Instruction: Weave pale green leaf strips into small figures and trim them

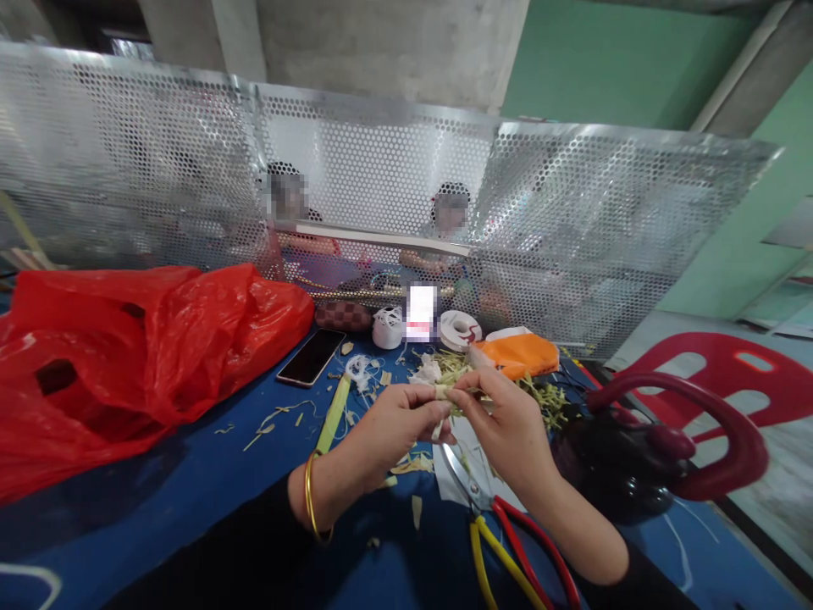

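Observation:
Between my two hands is a small pale strip of dried leaf [441,392], pinched at the fingertips above the blue table. My left hand [397,424], with a gold bangle at its wrist, closes thumb and fingers on the strip's left end. My right hand [505,424] pinches the same piece from the right. Fingers hide much of it. Under my hands lie a white sheet of paper [450,485] and scissors [473,490] with red and yellow handles. Behind the right hand is a heap of green-yellow plant scraps [546,402].
A red plastic bag [146,339] covers the left side. A phone [311,357], green leaf strip [334,413], white string roll [387,328], ribbon spool [460,330] and orange cloth [521,353] lie further back. A black kettle [626,466] stands right. Two people sit behind the perforated metal screen [381,161].

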The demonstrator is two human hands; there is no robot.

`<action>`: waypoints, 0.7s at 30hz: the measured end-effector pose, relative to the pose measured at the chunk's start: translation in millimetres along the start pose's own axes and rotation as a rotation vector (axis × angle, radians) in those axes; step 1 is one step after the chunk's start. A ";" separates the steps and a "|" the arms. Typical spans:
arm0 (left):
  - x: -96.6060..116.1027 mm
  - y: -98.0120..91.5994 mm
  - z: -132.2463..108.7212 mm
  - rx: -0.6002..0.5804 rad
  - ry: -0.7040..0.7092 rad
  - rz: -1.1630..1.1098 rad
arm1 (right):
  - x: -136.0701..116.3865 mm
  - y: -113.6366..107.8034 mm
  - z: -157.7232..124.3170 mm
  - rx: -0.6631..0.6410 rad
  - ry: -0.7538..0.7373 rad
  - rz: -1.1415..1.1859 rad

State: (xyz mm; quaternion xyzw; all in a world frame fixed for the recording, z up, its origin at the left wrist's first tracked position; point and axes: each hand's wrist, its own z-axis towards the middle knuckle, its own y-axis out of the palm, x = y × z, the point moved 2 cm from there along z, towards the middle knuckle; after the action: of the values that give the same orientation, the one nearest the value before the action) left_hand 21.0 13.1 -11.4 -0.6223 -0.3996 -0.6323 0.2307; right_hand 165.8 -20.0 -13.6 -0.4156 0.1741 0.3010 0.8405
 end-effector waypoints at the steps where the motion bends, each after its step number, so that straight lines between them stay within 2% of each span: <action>1: -0.8 0.0 0.1 -0.011 0.007 0.001 | -0.1 0.1 -0.4 0.001 0.008 0.002; 5: -2.5 -0.3 0.6 0.018 0.033 0.024 | -0.2 1.4 -0.2 -0.012 0.041 0.030; 11: -0.7 -5.3 2.9 0.161 0.023 0.031 | 7.0 -2.0 5.7 -0.190 0.179 0.133; 13: 0.3 -7.4 4.0 0.193 0.019 0.017 | 8.0 -6.6 6.8 -0.201 0.162 0.083; 16: 0.9 -9.4 5.1 0.235 0.017 0.000 | 4.2 -13.9 6.9 -0.110 0.068 0.049; 19: -0.2 -9.7 5.3 0.257 0.009 -0.006 | -4.5 -16.6 5.8 -0.027 -0.077 0.075; 21: -1.2 -9.1 5.0 0.253 0.002 -0.012 | -9.0 -14.8 5.2 -0.018 -0.107 0.144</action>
State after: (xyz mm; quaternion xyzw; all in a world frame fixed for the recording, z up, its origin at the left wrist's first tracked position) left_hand 17.0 22.0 -15.0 -0.5850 -0.4798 -0.5789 0.3041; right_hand 168.8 -26.1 3.1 -0.3930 0.1556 0.3838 0.8210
